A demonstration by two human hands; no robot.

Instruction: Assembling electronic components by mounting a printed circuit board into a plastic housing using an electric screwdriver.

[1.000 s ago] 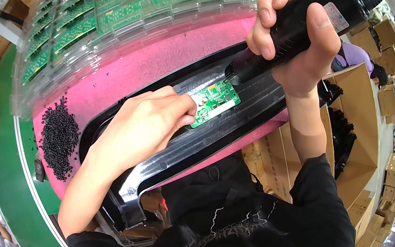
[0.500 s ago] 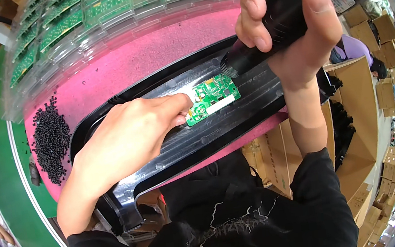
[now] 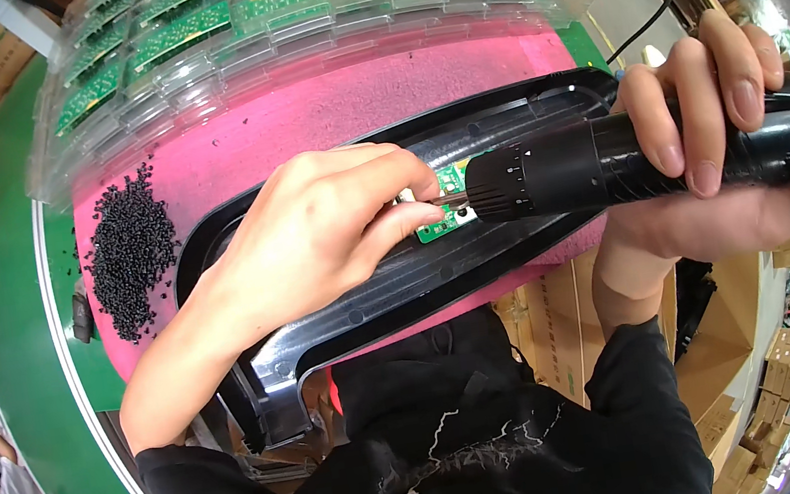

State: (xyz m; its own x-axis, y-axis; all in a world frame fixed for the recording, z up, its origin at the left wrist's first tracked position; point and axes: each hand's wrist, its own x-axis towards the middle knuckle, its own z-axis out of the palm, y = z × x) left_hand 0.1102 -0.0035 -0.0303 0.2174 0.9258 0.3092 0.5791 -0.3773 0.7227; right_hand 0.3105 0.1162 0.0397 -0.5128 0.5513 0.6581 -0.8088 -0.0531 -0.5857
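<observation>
My right hand [image 3: 705,117] is wrapped round a black electric screwdriver [image 3: 555,167], which lies nearly level with its bit toward the left. At the bit's tip, the thumb and forefinger of my left hand [image 3: 325,216] are pinched together; whatever sits between them is too small and covered to name. Beneath the fingers and the screwdriver's nose is a small green circuit board [image 3: 434,233], mostly hidden. It lies inside a long black plastic housing [image 3: 372,296] with raised walls.
A heap of small black screws [image 3: 128,254] lies left on the pink mat [image 3: 313,92]. Clear plastic trays [image 3: 287,50] of green boards stand along the back. Right of my lap is an open cardboard box [image 3: 726,301] with black parts. A black cable [image 3: 669,1] hangs at the far right.
The screwdriver has swung from pointing down at the board to lying level, its bit now at my left fingertips. My left hand has shifted right, over the board.
</observation>
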